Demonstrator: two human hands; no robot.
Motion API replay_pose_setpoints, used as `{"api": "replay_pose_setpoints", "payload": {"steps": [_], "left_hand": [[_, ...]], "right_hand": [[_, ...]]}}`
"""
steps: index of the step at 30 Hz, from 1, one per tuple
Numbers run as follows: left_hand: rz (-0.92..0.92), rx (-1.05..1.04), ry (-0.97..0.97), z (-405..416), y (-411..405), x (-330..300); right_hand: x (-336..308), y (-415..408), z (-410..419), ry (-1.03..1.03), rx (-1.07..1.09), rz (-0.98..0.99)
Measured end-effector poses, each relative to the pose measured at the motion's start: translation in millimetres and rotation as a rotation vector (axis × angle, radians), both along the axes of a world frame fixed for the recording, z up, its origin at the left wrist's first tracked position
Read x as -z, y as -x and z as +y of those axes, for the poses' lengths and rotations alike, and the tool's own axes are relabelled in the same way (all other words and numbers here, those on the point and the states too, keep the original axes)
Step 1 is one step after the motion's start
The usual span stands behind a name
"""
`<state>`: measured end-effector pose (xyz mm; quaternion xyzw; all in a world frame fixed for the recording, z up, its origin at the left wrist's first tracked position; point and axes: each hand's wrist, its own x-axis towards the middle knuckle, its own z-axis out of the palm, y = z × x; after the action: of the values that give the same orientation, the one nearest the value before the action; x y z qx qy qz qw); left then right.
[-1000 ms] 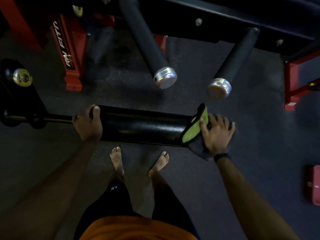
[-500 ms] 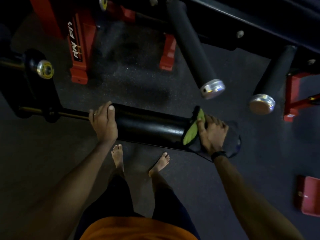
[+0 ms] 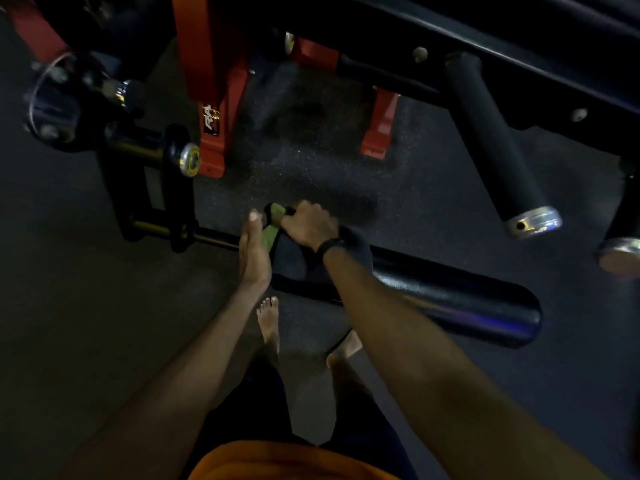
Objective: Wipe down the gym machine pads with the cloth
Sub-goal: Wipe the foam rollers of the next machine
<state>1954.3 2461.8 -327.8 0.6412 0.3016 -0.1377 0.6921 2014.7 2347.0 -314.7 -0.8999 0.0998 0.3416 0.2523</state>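
A: Dim gym, speckled dark rubber floor point(image 3: 311, 161) filling the frame; red machine frame point(image 3: 211, 98) in the upper centre.

B: Where is the cloth lying?

A: Green-and-dark cloth point(image 3: 273, 233) is draping the left end of a glossy black cylindrical roller pad point(image 3: 450, 299) at centre. Right hand point(image 3: 308, 226) is curling its fingers round the cloth. Left hand point(image 3: 254, 251) is lying beside it, fingers straight and pressed together.

B: What could go wrong?

A: Slick vinyl is probably letting the bunched cloth skid, leaving patches unwiped; bare feet point(image 3: 270, 320) are standing under the pad.
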Motion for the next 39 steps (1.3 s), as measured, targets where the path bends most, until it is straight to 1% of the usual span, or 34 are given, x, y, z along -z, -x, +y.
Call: {"api": "replay_pose_setpoints", "payload": {"steps": [2,3,4,5,6,7,9,10,11,13,17,19,20,22,25,28,32,35,37,39], "left_hand": [[0.027,0.064,-0.062,-3,2,-3],[0.041,0.084,-0.081,-4,4,-2],[0.056,0.097,-0.097,-4,5,0],[0.071,0.104,-0.107,-4,5,1],[0.086,0.097,-0.114,-5,3,3],[0.099,0.074,-0.107,-5,1,4],[0.109,-0.010,-0.073,-8,-5,7],[0.109,-0.033,-0.032,-16,-10,6],[0.115,-0.047,0.006,-19,-14,7],[0.127,-0.038,0.057,-25,-20,8],[0.173,0.065,0.062,-30,-24,5],[0.178,0.135,-0.009,-33,-21,2],[0.173,0.156,-0.061,-34,-20,2],[0.174,0.171,-0.156,-32,-19,3],[0.215,0.232,-0.405,-39,-22,5],[0.234,0.324,-0.636,-49,-25,-1],[0.220,0.345,-0.805,-61,-24,-4],[0.244,0.332,-0.932,-67,-19,-5],[0.207,0.333,-0.959,-69,-16,-8],[0.160,0.341,-0.966,-70,-12,-13]], "right_hand": [[4,-15,-21,-0.060,0.102,0.191],[5,-20,-29,-0.079,0.126,0.257],[5,-20,-34,-0.081,0.126,0.282],[4,-17,-37,-0.067,0.113,0.264],[2,-7,-38,-0.044,0.097,0.190],[-1,7,-36,-0.007,0.076,0.057],[-10,49,-25,0.110,-0.001,-0.277],[-13,67,-22,0.181,-0.047,-0.384],[-13,80,-17,0.228,-0.078,-0.429],[-10,80,-18,0.242,-0.079,-0.432],[-12,47,-37,0.098,0.003,-0.308],[-6,53,-55,0.055,0.091,-0.330],[-6,61,-67,0.085,0.113,-0.366],[-1,82,-96,0.203,0.088,-0.432],[4,109,-155,0.303,0.113,-0.522],[2,130,-205,0.382,0.123,-0.503],[1,167,-277,0.474,0.164,-0.495],[0,189,-325,0.511,0.260,-0.487],[0,194,-339,0.510,0.339,-0.475],[0,199,-331,0.524,0.370,-0.462]]}}
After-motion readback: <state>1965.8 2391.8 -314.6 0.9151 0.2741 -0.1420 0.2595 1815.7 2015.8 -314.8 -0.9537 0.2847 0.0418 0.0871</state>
